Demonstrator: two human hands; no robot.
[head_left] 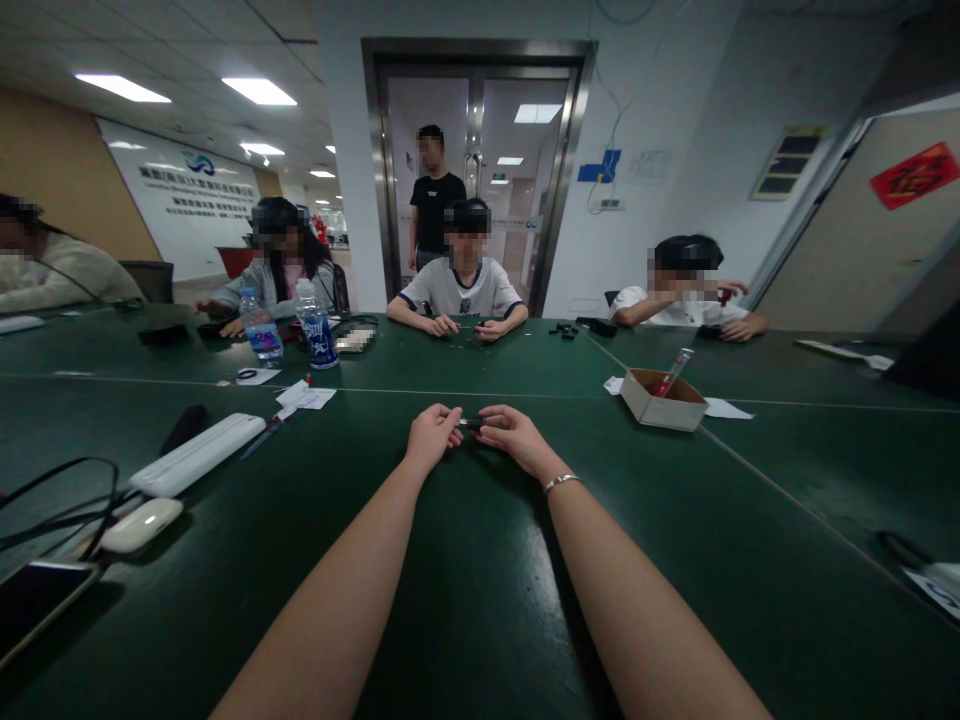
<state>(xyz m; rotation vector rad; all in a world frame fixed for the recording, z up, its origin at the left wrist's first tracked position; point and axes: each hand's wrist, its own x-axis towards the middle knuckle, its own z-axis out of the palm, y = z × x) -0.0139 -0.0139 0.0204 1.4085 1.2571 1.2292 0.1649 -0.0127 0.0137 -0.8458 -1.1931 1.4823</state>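
one small dark object (472, 423): slim, roughly level, set between my two hands over the green bench (480, 560); i cannot tell whether it touches the surface.
my left hand (435, 437): narrow, fingers pinching the object's left end.
my right hand (514, 435): narrow, fingertips holding its right end; one silver bracelet (562, 482) at the wrist.
to the right, well apart: one open box (660, 411), a red-and-clear tube (675, 371) leaning inside.
to the left: one long white case (199, 455), one phone (45, 605).
farther off, left: two plastic bottles (319, 335), standing near each other.
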